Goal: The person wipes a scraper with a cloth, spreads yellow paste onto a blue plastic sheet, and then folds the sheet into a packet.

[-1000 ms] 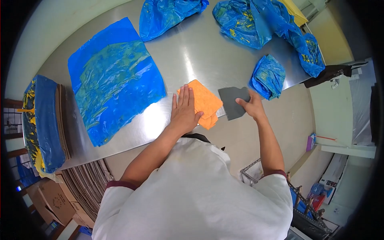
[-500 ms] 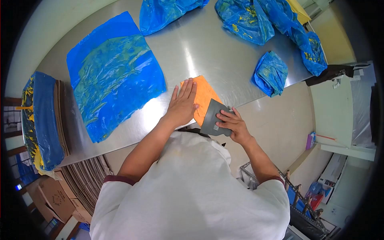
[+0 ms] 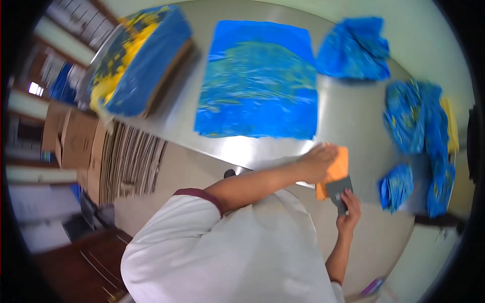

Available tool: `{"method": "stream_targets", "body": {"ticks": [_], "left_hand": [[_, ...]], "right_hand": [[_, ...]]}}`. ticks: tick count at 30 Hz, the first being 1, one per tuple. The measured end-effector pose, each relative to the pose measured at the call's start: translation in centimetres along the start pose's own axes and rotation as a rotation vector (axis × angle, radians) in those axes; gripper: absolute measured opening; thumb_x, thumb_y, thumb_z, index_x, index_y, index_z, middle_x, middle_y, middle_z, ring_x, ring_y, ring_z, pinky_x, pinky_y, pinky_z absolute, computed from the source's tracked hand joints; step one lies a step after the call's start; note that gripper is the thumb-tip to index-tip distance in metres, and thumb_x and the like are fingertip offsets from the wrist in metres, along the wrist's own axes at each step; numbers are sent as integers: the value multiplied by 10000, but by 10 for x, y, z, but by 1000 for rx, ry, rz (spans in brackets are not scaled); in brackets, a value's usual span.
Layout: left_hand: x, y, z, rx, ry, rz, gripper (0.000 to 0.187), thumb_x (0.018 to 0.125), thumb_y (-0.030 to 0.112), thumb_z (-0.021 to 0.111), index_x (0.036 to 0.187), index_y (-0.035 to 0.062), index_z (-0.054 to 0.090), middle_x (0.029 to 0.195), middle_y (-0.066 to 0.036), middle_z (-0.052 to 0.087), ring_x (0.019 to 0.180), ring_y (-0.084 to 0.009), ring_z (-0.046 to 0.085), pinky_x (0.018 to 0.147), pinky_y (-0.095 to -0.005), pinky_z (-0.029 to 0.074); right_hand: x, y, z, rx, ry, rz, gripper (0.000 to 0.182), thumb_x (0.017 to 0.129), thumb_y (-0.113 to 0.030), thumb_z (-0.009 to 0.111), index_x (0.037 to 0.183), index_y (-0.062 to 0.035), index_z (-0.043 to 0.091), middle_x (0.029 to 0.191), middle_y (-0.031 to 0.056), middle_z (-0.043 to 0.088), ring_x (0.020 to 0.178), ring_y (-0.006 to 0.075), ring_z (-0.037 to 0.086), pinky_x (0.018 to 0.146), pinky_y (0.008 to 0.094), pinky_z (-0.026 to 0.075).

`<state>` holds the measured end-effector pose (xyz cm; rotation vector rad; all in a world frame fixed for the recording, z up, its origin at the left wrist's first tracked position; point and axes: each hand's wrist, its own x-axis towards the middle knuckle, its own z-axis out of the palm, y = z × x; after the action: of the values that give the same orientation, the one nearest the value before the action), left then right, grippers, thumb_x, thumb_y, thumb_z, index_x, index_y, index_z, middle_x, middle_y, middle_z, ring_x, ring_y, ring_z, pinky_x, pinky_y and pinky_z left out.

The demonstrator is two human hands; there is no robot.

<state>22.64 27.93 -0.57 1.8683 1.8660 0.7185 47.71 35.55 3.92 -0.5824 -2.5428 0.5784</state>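
Observation:
My left hand lies on an orange cloth at the edge of the steel table; its fingers are blurred. My right hand holds a flat dark grey piece, thumb and fingers on either side of it, against the lower part of the orange cloth. A blue plastic sheet with greenish smears lies spread on the table beyond my left hand.
At the upper left stands a blue-lined box with yellow material. Crumpled blue bags lie at the upper right, more at the right, and a folded blue bundle nearer. Stacked cardboard stands below left.
The view has swung left, so the table's things appear farther right. My left forearm now reaches across to the right. Both hands remain at the orange cloth and grey piece.

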Motion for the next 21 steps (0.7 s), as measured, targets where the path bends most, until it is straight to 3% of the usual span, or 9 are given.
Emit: {"method": "stream_targets", "body": {"ticks": [2,3,5,6,9,12,15,18,21], "left_hand": [[-3,-1,-9,-65,-12,52,753,894,244,647,1489,-71,310,1569,-232,301,1499,-344,213,1219,-479,165],[-14,-1,-8,-96,195,161,666,882,199,651,1456,-24,400,1513,-195,404,1460,-352,296,1201,-467,228],[-48,-6,-58,-147,378,132,612,854,165,669,1411,11,469,1460,-177,465,1399,-360,374,1163,-470,290],[-71,-11,-84,-178,464,123,588,840,148,677,1388,28,504,1433,-168,496,1368,-364,414,1144,-472,320],[-162,-62,-138,75,800,-239,541,766,118,719,1282,27,583,1319,-178,573,1205,-371,523,1035,-498,408],[-244,-77,-150,385,599,-668,629,877,333,665,1369,-24,505,1449,-216,477,1375,-371,413,1151,-523,284],[-266,-87,-124,372,344,-769,757,915,460,601,1445,-47,412,1539,-214,370,1456,-343,314,1195,-527,188],[-266,-84,-111,412,378,-787,810,923,493,573,1480,-53,356,1573,-208,313,1475,-321,281,1204,-525,153],[-267,-86,-106,362,424,-783,801,927,486,567,1483,-50,354,1577,-205,306,1483,-311,264,1206,-538,130]], "right_hand": [[5,4,-22,125,-13,119,238,864,11,603,1081,-3,699,1142,164,703,1074,304,665,1002,421,462],[9,15,-30,249,27,265,221,885,-9,615,1092,12,690,1113,148,708,1044,282,667,998,408,459],[37,28,-45,318,223,457,347,888,-78,685,1204,40,602,1113,127,684,1062,218,623,989,334,447],[64,10,-50,355,271,418,415,888,-107,703,1246,49,565,1159,125,655,1082,216,600,998,333,437],[153,-24,-47,385,215,340,545,867,-108,729,1336,39,495,1289,138,566,1177,220,535,1038,335,397],[243,-98,-1,507,-50,124,627,808,-23,738,1376,-15,473,1312,115,536,1218,221,510,1066,343,376],[309,-178,82,578,-353,-227,667,784,27,719,1397,-46,464,1310,105,551,1212,215,533,1024,354,427],[335,-250,163,290,-667,-460,594,794,-11,740,1323,-195,540,1162,181,663,1101,396,624,902,435,490],[332,-291,220,131,-872,-530,499,777,-60,772,1213,-183,565,1101,173,678,1007,423,642,829,471,509]]}}
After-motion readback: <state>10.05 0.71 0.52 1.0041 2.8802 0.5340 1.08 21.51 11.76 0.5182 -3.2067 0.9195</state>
